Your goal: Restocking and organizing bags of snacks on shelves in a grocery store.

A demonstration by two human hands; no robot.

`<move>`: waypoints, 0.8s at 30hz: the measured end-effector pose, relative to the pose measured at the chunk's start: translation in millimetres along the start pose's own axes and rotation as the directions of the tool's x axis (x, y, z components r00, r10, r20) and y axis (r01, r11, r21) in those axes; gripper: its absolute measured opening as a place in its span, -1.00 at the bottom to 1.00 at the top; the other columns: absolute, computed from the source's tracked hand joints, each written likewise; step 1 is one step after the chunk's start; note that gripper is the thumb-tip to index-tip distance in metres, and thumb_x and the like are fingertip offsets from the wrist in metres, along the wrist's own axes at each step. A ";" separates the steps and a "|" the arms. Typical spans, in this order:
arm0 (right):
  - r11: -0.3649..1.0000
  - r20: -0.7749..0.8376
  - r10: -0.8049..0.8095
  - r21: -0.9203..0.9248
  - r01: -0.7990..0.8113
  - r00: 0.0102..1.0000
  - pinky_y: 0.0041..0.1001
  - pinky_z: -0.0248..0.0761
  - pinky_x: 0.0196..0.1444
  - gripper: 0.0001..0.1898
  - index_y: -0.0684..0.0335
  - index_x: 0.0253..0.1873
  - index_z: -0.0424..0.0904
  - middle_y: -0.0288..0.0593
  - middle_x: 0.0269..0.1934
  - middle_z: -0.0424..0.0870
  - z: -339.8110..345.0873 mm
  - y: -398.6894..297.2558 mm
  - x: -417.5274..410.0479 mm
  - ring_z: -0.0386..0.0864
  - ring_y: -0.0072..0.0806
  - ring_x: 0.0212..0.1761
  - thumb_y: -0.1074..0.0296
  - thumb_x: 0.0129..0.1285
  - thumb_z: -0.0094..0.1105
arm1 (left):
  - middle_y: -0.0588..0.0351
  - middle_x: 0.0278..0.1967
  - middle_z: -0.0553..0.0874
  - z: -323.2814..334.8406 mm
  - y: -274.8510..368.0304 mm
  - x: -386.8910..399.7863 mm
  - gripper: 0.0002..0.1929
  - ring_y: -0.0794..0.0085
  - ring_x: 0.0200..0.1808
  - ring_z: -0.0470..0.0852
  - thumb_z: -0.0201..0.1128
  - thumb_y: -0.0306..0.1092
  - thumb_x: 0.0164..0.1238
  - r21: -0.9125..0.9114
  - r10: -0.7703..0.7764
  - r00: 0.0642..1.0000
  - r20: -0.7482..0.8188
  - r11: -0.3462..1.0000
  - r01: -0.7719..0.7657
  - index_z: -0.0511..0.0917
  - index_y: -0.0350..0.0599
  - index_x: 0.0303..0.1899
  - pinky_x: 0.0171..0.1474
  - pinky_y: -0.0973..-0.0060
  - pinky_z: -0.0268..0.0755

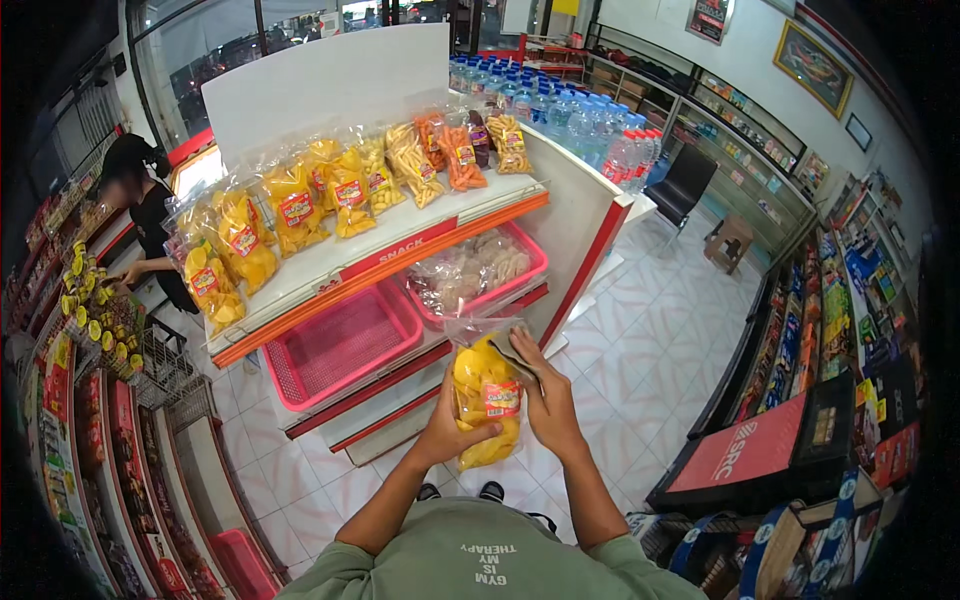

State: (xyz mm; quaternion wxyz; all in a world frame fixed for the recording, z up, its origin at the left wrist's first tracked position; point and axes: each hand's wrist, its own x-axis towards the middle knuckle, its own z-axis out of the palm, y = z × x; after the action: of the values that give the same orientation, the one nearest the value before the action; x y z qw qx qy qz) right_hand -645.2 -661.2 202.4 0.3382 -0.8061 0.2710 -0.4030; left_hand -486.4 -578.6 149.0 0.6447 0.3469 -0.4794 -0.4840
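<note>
My left hand (450, 429) grips a clear plastic bag of yellow chips (480, 375) around its lower left side, thumb across the front. The bag stands upright in front of my body and bears a red printed label (502, 399). In my right hand (546, 386) is a folded greyish cloth (517, 354), pressed against the bag's upper right side. Ahead of both hands, several similar chip bags (294, 210) stand in a row on a white display shelf (390, 229) with an orange front edge.
Below the shelf sit an empty-looking pink basket (349, 349) and another pink basket (536, 262) holding bagged snacks. Water bottles (570, 112) crowd the counter behind. A person in black (154, 217) stands at left. Stocked racks (795, 322) line the right; a black chair (681, 184) stands beyond.
</note>
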 end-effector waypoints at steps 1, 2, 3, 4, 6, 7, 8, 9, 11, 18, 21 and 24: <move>0.999 -0.010 0.010 0.043 -0.009 1.000 -0.23 0.02 0.61 -0.32 0.32 0.47 0.32 0.09 0.48 0.35 1.1 0.5 1.1 0.17 -0.06 0.59 0.78 0.19 -0.13 | -0.01 0.41 0.31 -1.6 0.7 -0.4 0.13 0.30 0.43 0.35 0.49 -0.55 0.14 0.016 -0.027 0.999 -0.029 0.999 0.028 -0.23 -0.13 0.59 0.43 0.32 0.28; 1.000 0.016 -0.001 0.014 0.001 1.000 -0.27 0.07 0.58 -0.36 0.33 0.48 0.30 0.09 0.48 0.35 2.8 -0.7 -0.3 0.22 -0.08 0.58 0.75 0.27 -0.12 | -0.01 0.42 0.30 -5.9 2.6 0.5 0.15 0.29 0.42 0.37 0.48 -0.57 0.13 0.010 -0.039 0.998 -0.052 0.999 0.040 -0.26 -0.11 0.60 0.42 0.30 0.31; 0.998 0.035 0.024 0.051 -0.026 0.999 -0.27 0.09 0.57 -0.38 0.34 0.48 0.30 0.10 0.48 0.35 6.3 -4.0 -4.6 0.24 -0.08 0.57 0.74 0.29 -0.13 | -0.01 0.42 0.30 -9.7 4.4 1.1 0.17 0.28 0.42 0.38 0.46 -0.60 0.12 -0.005 -0.056 0.995 -0.088 0.998 0.056 -0.29 -0.08 0.60 0.41 0.29 0.33; 0.995 0.047 0.053 0.086 -0.057 0.997 -0.28 0.11 0.56 -0.39 0.34 0.48 0.30 0.11 0.48 0.35 11.0 -9.4 -12.5 0.26 -0.08 0.56 0.74 0.31 -0.14 | -0.02 0.36 0.37 -12.6 6.5 -0.6 0.06 0.30 0.37 0.43 0.43 -0.57 0.15 -0.071 -0.076 0.987 -0.141 0.995 0.067 -0.16 -0.13 0.57 0.40 0.31 0.33; 0.984 0.070 0.100 0.142 -0.109 0.993 -0.30 0.15 0.53 -0.42 0.36 0.49 0.28 0.14 0.48 0.34 16.3 -20.0 -27.6 0.29 -0.09 0.54 0.72 0.37 -0.17 | -0.02 0.35 0.40 -21.3 12.4 -4.2 0.05 0.29 0.35 0.46 0.42 -0.57 0.15 -0.159 -0.133 0.973 -0.189 0.982 0.104 -0.15 -0.12 0.57 0.39 0.31 0.35; 0.984 0.064 0.093 0.143 -0.102 0.994 -0.31 0.14 0.54 -0.42 0.36 0.49 0.28 0.13 0.48 0.34 17.8 -24.5 -33.1 0.29 -0.09 0.55 0.72 0.37 -0.16 | -0.02 0.34 0.41 -25.6 15.0 -5.1 0.04 0.28 0.34 0.47 0.41 -0.57 0.15 -0.210 -0.137 0.971 -0.196 0.973 0.095 -0.15 -0.11 0.57 0.38 0.31 0.36; 0.986 0.057 0.089 0.138 -0.096 0.994 -0.31 0.13 0.54 -0.42 0.36 0.49 0.28 0.13 0.48 0.34 20.0 -29.0 -37.7 0.28 -0.10 0.55 0.72 0.36 -0.16 | -0.02 0.33 0.43 -28.1 16.7 -6.9 0.04 0.27 0.34 0.49 0.42 -0.56 0.16 -0.208 -0.191 0.956 -0.223 0.967 0.145 -0.14 -0.11 0.57 0.39 0.32 0.36; 0.988 0.035 0.085 0.129 -0.089 0.996 -0.32 0.12 0.54 -0.41 0.36 0.50 0.28 0.13 0.48 0.34 21.1 -31.8 -39.1 0.27 -0.10 0.55 0.72 0.36 -0.16 | -0.02 0.33 0.43 -28.5 16.9 -7.2 0.04 0.28 0.34 0.48 0.42 -0.56 0.16 -0.208 -0.188 0.961 -0.203 0.967 0.145 -0.14 -0.11 0.57 0.39 0.32 0.36; 0.981 0.014 0.084 0.173 -0.085 0.996 -0.31 0.10 0.55 -0.44 0.35 0.50 0.27 0.12 0.49 0.34 20.4 -33.6 -34.1 0.25 -0.10 0.56 0.68 0.40 -0.17 | -0.01 0.34 0.42 -27.8 16.3 -7.2 0.04 0.29 0.34 0.48 0.42 -0.55 0.16 -0.208 -0.183 0.971 -0.156 0.967 0.149 -0.13 -0.11 0.57 0.39 0.32 0.35; 0.984 -0.003 0.041 0.172 -0.040 0.999 -0.22 0.10 0.56 -0.46 0.37 0.45 0.35 0.13 0.46 0.37 11.7 -31.8 -2.2 0.28 0.01 0.54 0.69 0.37 -0.15 | 0.00 0.40 0.35 -17.1 9.8 0.4 0.01 0.32 0.39 0.40 0.37 -0.60 0.18 -0.151 -0.160 0.985 -0.061 0.977 0.149 -0.13 -0.12 0.58 0.40 0.33 0.32; 0.988 0.101 -0.120 -0.084 0.128 0.988 -0.14 0.08 0.57 -0.39 0.36 0.45 0.36 0.14 0.45 0.37 14.0 -40.7 -11.0 0.25 0.01 0.55 0.73 0.25 -0.10 | -0.01 0.40 0.35 -26.1 11.1 0.0 -0.06 0.30 0.39 0.40 0.31 -0.55 0.26 -0.210 -0.161 0.977 -0.138 0.969 0.131 -0.10 -0.12 0.58 0.41 0.33 0.31; 0.958 0.183 -0.156 -0.213 0.194 0.971 0.02 0.07 0.55 -0.31 0.31 0.45 0.37 0.04 0.47 0.38 15.7 -46.0 -26.6 0.25 -0.02 0.56 0.72 0.14 -0.02 | 0.01 0.38 0.38 -35.5 3.8 1.7 -0.28 0.28 0.38 0.43 0.12 -0.35 0.46 -0.290 -0.089 0.971 -0.222 0.957 0.021 -0.01 -0.09 0.56 0.40 0.33 0.33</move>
State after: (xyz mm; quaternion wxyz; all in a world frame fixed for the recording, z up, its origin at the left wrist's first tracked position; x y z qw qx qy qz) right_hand -638.5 -608.5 218.2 0.2271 -0.8909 0.2144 -0.3298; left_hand -451.3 -579.7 142.3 0.7258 0.3177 -0.3158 -0.5221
